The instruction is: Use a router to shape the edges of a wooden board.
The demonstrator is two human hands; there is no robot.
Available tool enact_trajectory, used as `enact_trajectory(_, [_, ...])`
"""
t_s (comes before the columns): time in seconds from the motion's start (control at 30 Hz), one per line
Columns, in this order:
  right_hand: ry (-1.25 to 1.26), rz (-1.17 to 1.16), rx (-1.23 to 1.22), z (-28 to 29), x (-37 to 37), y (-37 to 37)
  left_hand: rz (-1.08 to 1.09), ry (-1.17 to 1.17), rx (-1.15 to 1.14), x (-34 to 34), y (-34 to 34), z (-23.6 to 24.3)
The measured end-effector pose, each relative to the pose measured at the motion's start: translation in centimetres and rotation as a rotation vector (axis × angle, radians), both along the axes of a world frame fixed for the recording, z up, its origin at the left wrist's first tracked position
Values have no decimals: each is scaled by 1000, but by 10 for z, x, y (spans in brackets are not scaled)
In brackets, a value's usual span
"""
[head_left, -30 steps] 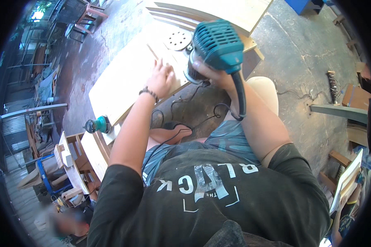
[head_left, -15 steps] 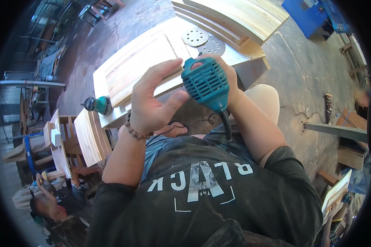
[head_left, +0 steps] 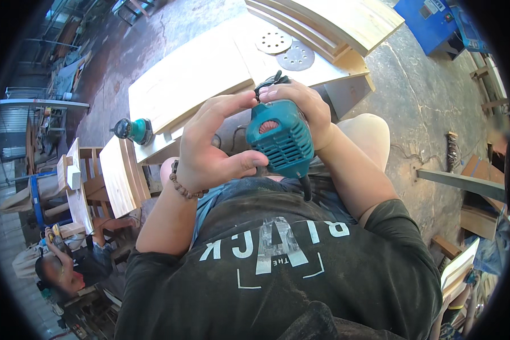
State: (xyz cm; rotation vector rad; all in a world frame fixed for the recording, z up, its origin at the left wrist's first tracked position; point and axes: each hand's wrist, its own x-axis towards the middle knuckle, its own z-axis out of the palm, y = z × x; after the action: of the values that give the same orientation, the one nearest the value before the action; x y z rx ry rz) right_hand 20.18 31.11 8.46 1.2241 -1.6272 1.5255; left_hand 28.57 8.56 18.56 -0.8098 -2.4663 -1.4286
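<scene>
My right hand [head_left: 309,110] is wrapped around a teal corded power tool [head_left: 283,144], held above my lap. Its vented end and a small red dial [head_left: 269,126] face up toward me, and the working end is hidden. My left hand [head_left: 212,141] is beside the tool with its fingers stretched and the thumb apart from them. The left fingertips and thumb reach the edge of the housing; whether they touch it I cannot tell. A black cord [head_left: 272,82] shows behind the right fingers.
Ahead lies a pale wooden panel [head_left: 192,73] on a white-topped bench [head_left: 323,71]. On it are two round sanding discs [head_left: 273,41] and stacked wooden panels [head_left: 357,22]. A second teal power tool [head_left: 133,131] rests at its left corner. Another person [head_left: 65,272] works at lower left.
The tool has tilted, so its red dial now shows more plainly. My left thumb has dropped lower along the housing, and the black cord has come into sight behind my right fingers.
</scene>
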Motion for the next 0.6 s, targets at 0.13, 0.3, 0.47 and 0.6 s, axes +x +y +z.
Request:
enact_trajectory(0.13, [76,-24,-35,2,0,0,-66,62,-33,0,-1,-8])
enact_trajectory(0.3, [55,8,-72,2,4,-3,-82,-96,143,2,8,-12])
enact_trajectory(0.47, [47,40,-61,1,10,-5,-181,19,-36,-6,2,1])
enact_trajectory(0.6, [56,84,-19,0,13,-7,-235,-7,-91,-10,-6,9])
